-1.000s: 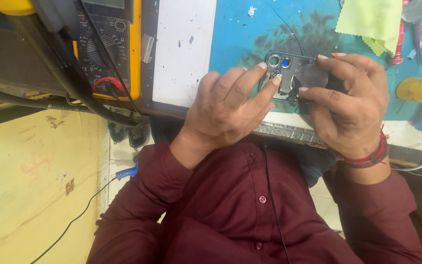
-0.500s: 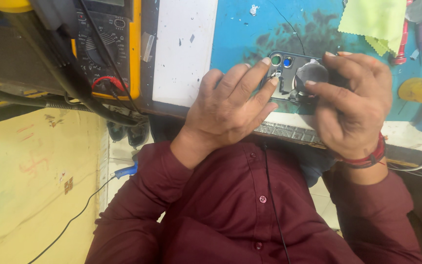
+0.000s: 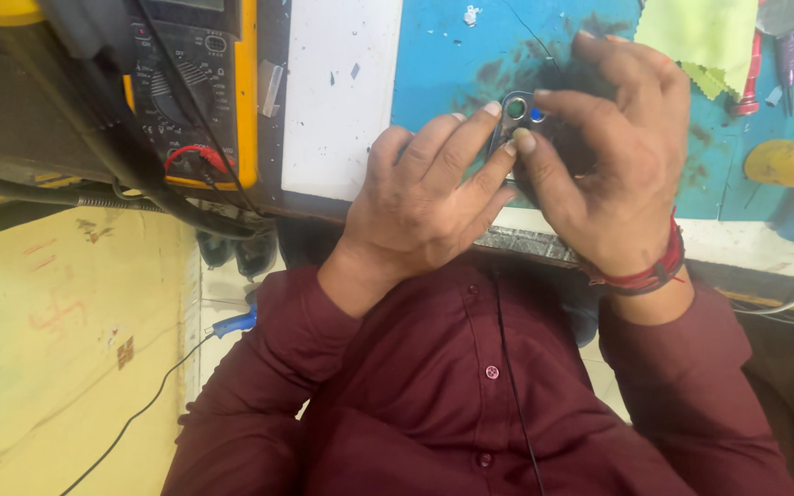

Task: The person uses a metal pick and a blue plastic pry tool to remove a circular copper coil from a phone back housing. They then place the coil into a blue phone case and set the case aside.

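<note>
Evidently mid-handling, the left hand and right hand both pinch the small dark camera module over the table, which calls next for a steady, delicate grip.

Left hand and right hand meet, fingers curled, pinching.

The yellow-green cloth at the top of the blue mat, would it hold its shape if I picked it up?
Probably not: the cloth lies flat and thin with a ragged edge, so it would likely droop. It looks light and unlikely to roll.
</note>
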